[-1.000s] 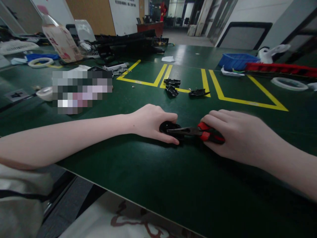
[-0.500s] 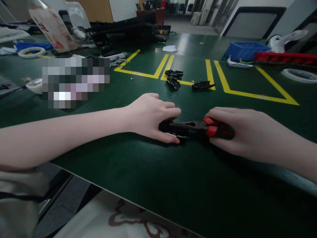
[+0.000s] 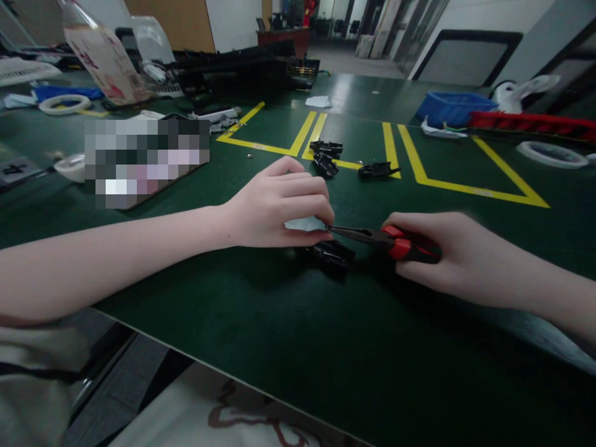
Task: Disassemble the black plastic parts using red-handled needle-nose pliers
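Observation:
My right hand (image 3: 459,254) is wrapped round the red and black handles of long-nosed pliers (image 3: 367,234), whose jaws point left. At the jaw tips, the thumb and forefinger of my left hand (image 3: 274,202) are pinched together. Whatever sits between those fingertips is too small to name. Just below them a black plastic part (image 3: 333,253) lies on the green table, apart from the pliers. Farther back lie more black parts of a similar look: one (image 3: 326,148) beside another (image 3: 325,165), and a third (image 3: 378,169) to their right.
Yellow tape (image 3: 484,191) marks outlines on the table (image 3: 261,347). A blurred-out flat object (image 3: 149,161) lies at left, with a bottle (image 3: 105,59) behind it. At back right are a blue bin (image 3: 454,110), a red rack (image 3: 531,124) and a white ring (image 3: 552,154).
My left hand has let go of the black plastic part, which now lies on the table. Its fingertips have closed at the plier tips. The pliers have come away from the part.

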A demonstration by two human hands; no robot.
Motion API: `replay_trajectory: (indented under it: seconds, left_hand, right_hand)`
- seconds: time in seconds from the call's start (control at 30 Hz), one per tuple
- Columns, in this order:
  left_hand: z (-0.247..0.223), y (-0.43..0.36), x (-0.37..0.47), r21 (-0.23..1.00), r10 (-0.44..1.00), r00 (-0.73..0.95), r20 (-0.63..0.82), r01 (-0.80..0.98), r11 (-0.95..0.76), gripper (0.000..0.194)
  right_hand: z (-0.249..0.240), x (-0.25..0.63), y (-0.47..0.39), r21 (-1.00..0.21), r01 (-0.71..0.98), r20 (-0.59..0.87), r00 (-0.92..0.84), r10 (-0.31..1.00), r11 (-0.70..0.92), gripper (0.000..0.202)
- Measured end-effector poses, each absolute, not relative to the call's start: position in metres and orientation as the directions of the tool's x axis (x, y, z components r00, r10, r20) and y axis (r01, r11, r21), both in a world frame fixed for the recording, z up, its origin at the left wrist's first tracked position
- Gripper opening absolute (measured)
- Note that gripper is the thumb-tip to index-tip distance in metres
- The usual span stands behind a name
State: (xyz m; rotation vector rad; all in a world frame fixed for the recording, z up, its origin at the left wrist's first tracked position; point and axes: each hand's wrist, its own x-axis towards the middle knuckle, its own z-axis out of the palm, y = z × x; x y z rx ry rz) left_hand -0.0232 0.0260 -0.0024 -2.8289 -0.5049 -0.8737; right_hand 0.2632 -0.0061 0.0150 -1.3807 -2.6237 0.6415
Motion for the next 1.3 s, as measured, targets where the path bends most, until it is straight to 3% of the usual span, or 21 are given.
replay_trajectory:
  seconds: [0.33, 0.73, 0.9, 1.07, 1.2, 1.3]
  left_hand:
    - [-0.006, 0.033, -0.029, -0.181, 0.159, 0.809, 0.566, 0.310, -0.933, 0.026]
    - [0.004, 0.031, -0.030, -0.079, 0.235, 0.878, 0.417, 0.293, -0.953, 0.028]
    - [0.008, 0.031, -0.027, -0.122, 0.216, 0.925, 0.312, 0.264, -0.957, 0.036]
    - [0.007, 0.032, -0.030, -0.137, 0.190, 0.933, 0.307, 0.241, -0.961, 0.035]
    - [0.005, 0.033, -0.031, -0.154, 0.107, 0.917, 0.385, 0.178, -0.972, 0.031]
    - [0.006, 0.031, -0.030, -0.096, 0.154, 0.915, 0.373, 0.203, -0.975, 0.031]
  right_hand:
    - [0.016, 0.260, -0.009, -0.426, 0.764, -0.095, -0.571, 0.815, 0.485, 0.016]
    - [0.018, 0.257, -0.011, -0.376, 0.771, -0.089, -0.583, 0.808, 0.515, 0.014]
    - [0.017, 0.256, -0.013, -0.347, 0.758, -0.057, -0.604, 0.795, 0.552, 0.013]
    - [0.018, 0.258, -0.011, -0.393, 0.764, -0.113, -0.593, 0.797, 0.512, 0.016]
    - [0.021, 0.258, -0.012, -0.415, 0.768, -0.133, -0.582, 0.802, 0.488, 0.017]
    - [0.021, 0.258, -0.013, -0.415, 0.772, -0.135, -0.576, 0.806, 0.482, 0.015]
